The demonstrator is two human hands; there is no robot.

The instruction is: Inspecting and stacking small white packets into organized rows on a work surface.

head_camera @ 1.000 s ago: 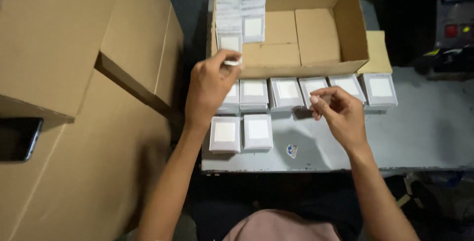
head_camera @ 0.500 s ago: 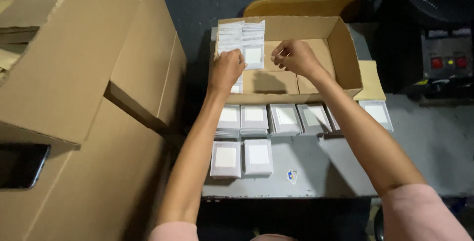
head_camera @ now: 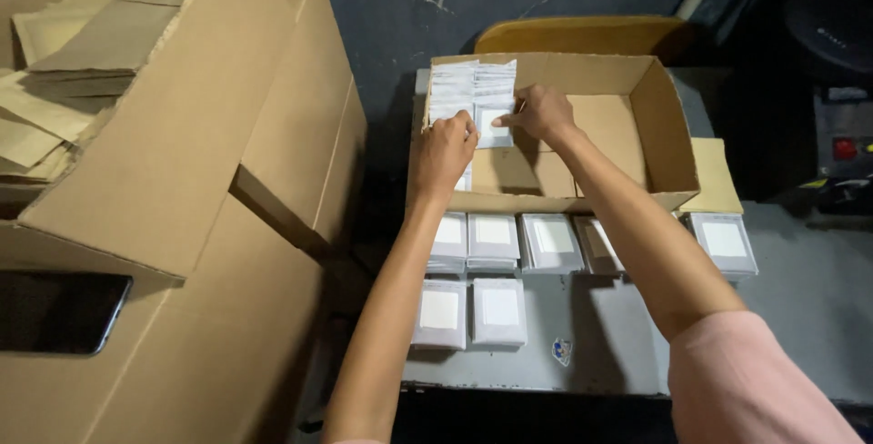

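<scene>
Small white packets [head_camera: 473,98] are being stood in a row at the far-left corner of the open cardboard box [head_camera: 668,126]. Left hand [head_camera: 443,155] is closed against the row's near side; right hand [head_camera: 543,115] is pinching the end packet. Edges are best squared before release.

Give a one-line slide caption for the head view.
Both hands, left hand and right hand, handle white packets standing in an open cardboard box.
</scene>
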